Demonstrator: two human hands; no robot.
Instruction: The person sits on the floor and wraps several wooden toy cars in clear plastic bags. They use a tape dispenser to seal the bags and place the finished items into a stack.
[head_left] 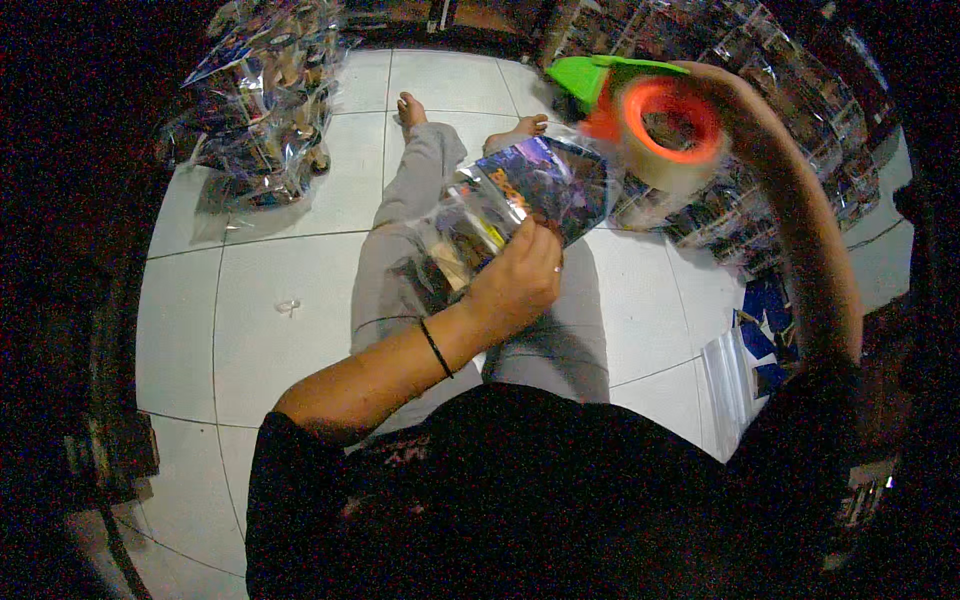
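Note:
My left hand [525, 262] is closed on the near edge of a clear plastic packet [565, 190] with a dark, purple-and-orange printed card inside. The packet lies tilted across my legs. At the upper right my right hand [718, 84] grips a tape dispenser [575, 80] with a bright green body and an orange hub. A wide roll of clear tape [665, 175] sits on that hub. The roll is beside the packet's far right end, and I cannot tell whether tape touches it. Much of my right hand is hidden behind the dispenser.
Clear-wrapped bundles of packets [270, 110] stand at the far left, and a larger wrapped stack [780, 130] fills the right. Clear plastic sleeves [728, 385] and dark blue pieces [765, 315] lie at my right. A small clear scrap [288, 306] rests on the white tiles [280, 360].

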